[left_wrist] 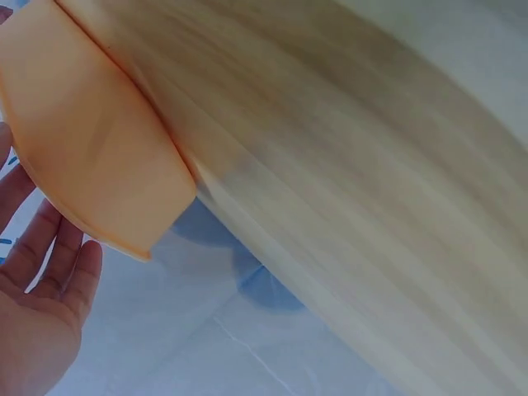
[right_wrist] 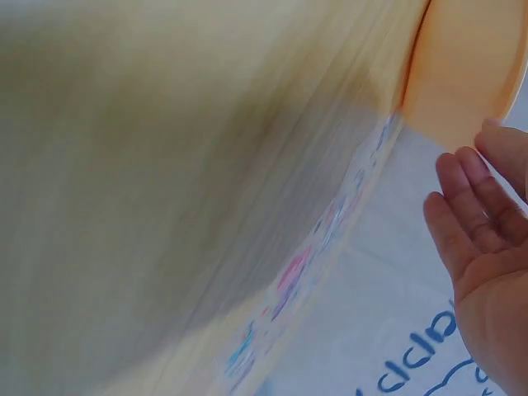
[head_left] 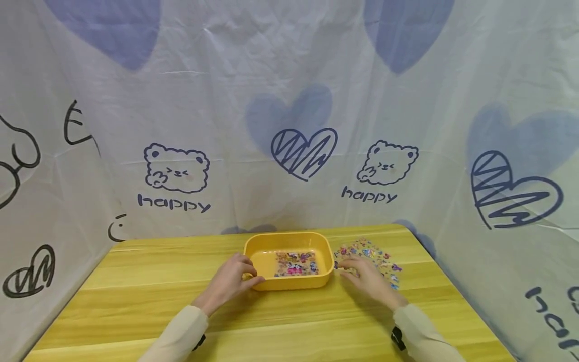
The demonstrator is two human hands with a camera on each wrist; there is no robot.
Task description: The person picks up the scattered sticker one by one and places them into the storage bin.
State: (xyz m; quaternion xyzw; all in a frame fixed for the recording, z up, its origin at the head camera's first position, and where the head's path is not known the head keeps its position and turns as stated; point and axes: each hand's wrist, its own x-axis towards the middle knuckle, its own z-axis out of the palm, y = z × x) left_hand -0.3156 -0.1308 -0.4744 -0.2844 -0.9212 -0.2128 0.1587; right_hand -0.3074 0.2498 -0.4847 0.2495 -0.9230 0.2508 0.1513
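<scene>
A yellow tray stands on the table, with small colourful pieces inside it. My left hand grips its left end, the thumb at the front corner and the fingers at the side rim. The left wrist view shows the fingers of this hand curved against the tray wall. Close to the tray's right end is my right hand, its fingers loosely bent. In the right wrist view that hand has fingertips close beside the tray; contact is hard to tell.
More colourful pieces lie spread on the wooden table, right of the tray and partly behind my right hand. A white cloth with hearts and bear drawings hangs behind the table and at both sides.
</scene>
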